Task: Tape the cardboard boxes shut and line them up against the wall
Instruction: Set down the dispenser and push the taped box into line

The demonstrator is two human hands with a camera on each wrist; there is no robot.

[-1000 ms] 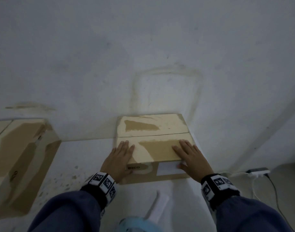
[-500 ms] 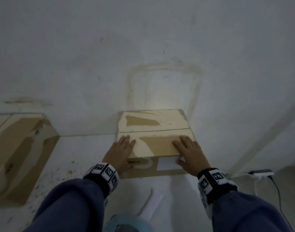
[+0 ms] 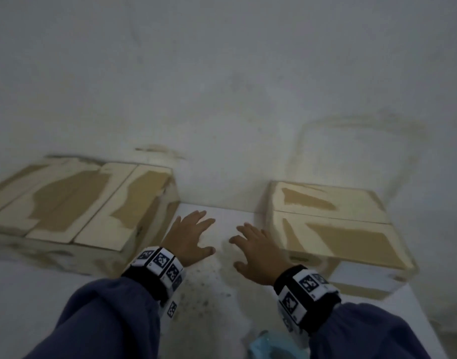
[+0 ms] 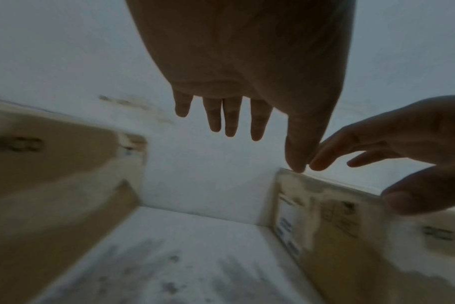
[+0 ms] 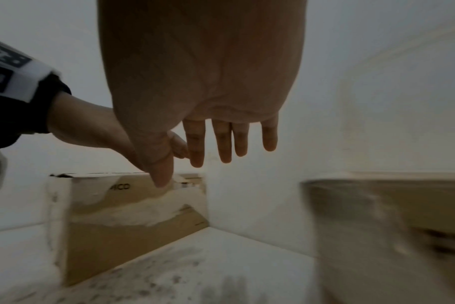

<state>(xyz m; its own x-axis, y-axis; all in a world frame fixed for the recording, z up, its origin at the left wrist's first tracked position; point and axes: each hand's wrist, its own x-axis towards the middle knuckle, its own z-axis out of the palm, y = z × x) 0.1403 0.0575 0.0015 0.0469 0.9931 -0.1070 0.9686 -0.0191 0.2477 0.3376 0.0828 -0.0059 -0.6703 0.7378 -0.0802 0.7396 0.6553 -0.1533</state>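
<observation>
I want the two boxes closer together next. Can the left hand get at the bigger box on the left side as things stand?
Probably yes. The left hand is open and holds nothing, hovering over the bare table right beside the larger box. Nothing lies between them.

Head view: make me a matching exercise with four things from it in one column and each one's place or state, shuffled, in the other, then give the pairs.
Things
1. left hand
2. right hand
3. larger cardboard box
4. smaller cardboard box

Places or states
A. on the right, back edge against the wall, flaps down
B. open, fingers spread, beside the larger box's right end
C. on the left, running out of the frame
D. open, fingers spread, next to the smaller box's left side

Pairs: 1-B, 2-D, 3-C, 4-A
</observation>
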